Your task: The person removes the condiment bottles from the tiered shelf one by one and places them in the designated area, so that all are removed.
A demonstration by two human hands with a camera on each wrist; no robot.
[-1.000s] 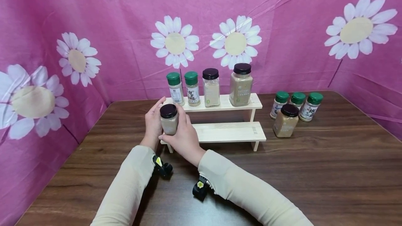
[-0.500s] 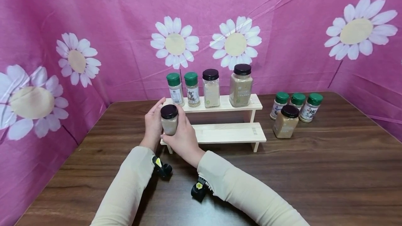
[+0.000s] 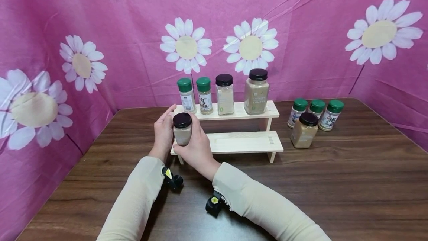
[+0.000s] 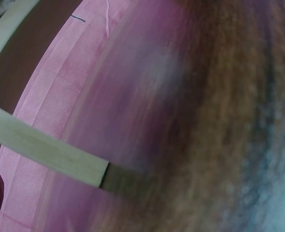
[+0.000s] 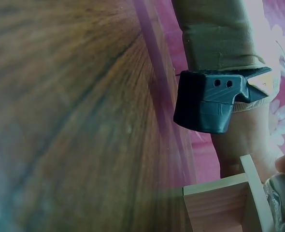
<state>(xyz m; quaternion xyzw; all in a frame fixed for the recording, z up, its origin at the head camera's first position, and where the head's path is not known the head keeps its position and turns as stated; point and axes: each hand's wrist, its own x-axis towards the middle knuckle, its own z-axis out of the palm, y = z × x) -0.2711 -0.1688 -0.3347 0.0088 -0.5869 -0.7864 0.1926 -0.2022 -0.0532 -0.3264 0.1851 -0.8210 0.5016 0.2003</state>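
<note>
head: right hand (image 3: pixel 199 148) grips the small black-lidded jar (image 3: pixel 182 135) at the left end of the lower shelf (image 3: pixel 244 142); left hand (image 3: pixel 163 133) alongside, can't tell if it grips. keep jar upright, square to shelf edge.
left wrist: blurred desk (image 4: pixel 220 96), no hold visible.
right wrist: jar close by shelf, contact unclear; best ease off only once base is flat.

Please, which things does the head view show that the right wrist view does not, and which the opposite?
Only the head view: the five round jars with green caps, and the round black lid of the clear jar held in the right hand.

Only the right wrist view: two small round holes in the black plastic camera on the left wrist.

Both: that camera, the beige left sleeve, the pale wooden shelf, the brown wooden table, and the pink cloth with white flowers.
</note>
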